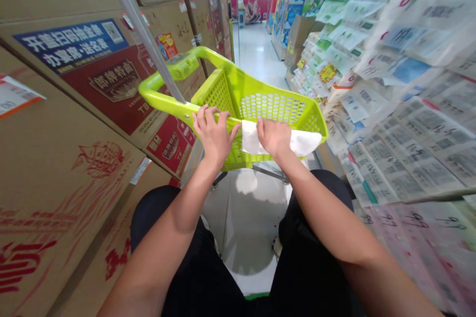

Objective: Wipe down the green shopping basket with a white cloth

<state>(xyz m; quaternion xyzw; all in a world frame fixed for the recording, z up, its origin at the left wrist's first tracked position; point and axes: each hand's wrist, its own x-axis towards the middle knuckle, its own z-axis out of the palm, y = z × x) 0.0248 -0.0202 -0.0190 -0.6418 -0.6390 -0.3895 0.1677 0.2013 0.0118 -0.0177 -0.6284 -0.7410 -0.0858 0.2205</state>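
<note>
A lime-green plastic shopping basket (260,101) on wheels stands in front of my knees in a shop aisle. My left hand (212,133) grips its near rim, fingers curled over the edge. My right hand (274,136) presses a white cloth (305,142) against the same rim further right, fingers bent over the cloth. The basket looks empty inside. A grey metal handle pole (143,29) rises from the basket's left side toward the top left.
Stacked brown cardboard cartons (67,124) with red print wall off the left. Shelves of packaged tissue goods (401,89) line the right. The narrow tiled aisle (256,54) runs ahead to a far shop front. My dark trouser legs frame the floor below.
</note>
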